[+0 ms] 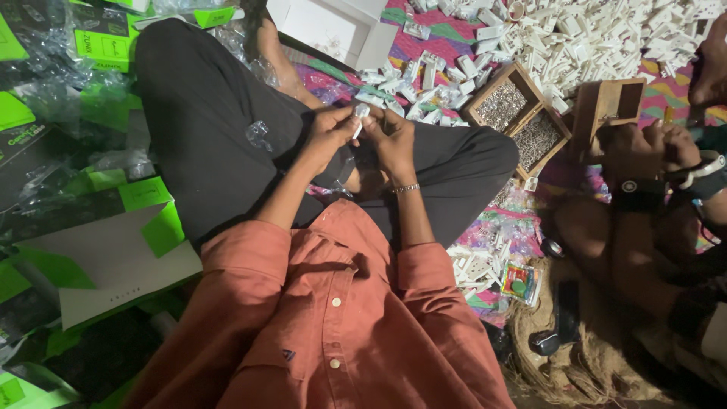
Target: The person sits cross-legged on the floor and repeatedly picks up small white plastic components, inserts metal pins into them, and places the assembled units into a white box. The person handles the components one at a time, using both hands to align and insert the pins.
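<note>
I sit cross-legged on the floor in black trousers and an orange shirt. Both hands meet over my lap. My left hand (327, 132) and my right hand (391, 140) together pinch a small white plastic part (361, 113) between the fingertips. A thin bracelet circles my right wrist. What the fingers do to the part is too small to tell.
Several white plastic parts (598, 34) lie heaped on a colourful mat ahead. A wooden box (517, 113) with two compartments holds small metal pieces. Another person's hands (651, 148) work at the right. Green-and-black packaging and clear wrappers (91, 91) crowd the left; a white box (333, 26) sits ahead.
</note>
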A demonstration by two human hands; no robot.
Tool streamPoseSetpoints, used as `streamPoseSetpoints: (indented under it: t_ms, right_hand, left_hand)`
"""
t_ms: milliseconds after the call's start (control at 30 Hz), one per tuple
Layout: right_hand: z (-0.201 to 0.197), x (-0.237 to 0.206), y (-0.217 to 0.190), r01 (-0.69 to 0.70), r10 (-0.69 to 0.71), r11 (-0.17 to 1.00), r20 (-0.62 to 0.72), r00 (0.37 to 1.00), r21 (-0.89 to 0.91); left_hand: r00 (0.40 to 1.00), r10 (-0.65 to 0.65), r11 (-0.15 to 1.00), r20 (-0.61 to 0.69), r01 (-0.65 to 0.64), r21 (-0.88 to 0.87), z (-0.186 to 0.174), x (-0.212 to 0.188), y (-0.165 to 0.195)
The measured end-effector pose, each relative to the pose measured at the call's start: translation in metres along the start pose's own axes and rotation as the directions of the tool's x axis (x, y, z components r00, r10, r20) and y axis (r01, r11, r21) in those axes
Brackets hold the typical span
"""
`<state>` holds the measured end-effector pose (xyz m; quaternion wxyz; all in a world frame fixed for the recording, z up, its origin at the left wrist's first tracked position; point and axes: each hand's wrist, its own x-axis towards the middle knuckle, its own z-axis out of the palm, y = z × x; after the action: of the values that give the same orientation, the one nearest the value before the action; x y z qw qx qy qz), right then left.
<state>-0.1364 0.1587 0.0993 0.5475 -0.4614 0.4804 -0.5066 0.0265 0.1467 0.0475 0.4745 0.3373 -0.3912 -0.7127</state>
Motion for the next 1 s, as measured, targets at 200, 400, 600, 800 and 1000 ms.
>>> streamPoseSetpoints:
  t_ms: [200,400,600,800,1000]
  right_hand:
    - [0.0,0.001,0.004,0.079,-0.09,0.984,-0.059,0.994,-0.161]
    - [0.009,-0.006,-0.01,0.092,-0.089,0.975,0.024,0.996,-0.203]
    - [0.01,-0.009,-0.008,0.207,-0.217,0.833,0.041,0.975,-0.513]
    - [0.0,-0.003,0.015,0.167,-0.318,0.77,-0.145,0.937,-0.615]
    - [-0.018,0.009,0.004,0.115,-0.321,0.888,-0.422,0.848,-0.446]
  left_hand:
    - [0.999,0.045,0.995,-0.003,-0.045,0.09,0.004,-0.003,0.002]
    - [0.99,0.041,0.998,-0.136,-0.033,0.057,0.001,-0.003,0.004]
    - [0.993,-0.069,0.998,-0.101,0.07,0.007,0.005,-0.006,0.016]
    - [0.997,0.056,0.994,-0.046,-0.051,0.1,0.007,-0.004,0.01]
    - [0.998,0.069,0.985,-0.008,-0.067,0.156,0.007,-0.007,0.008]
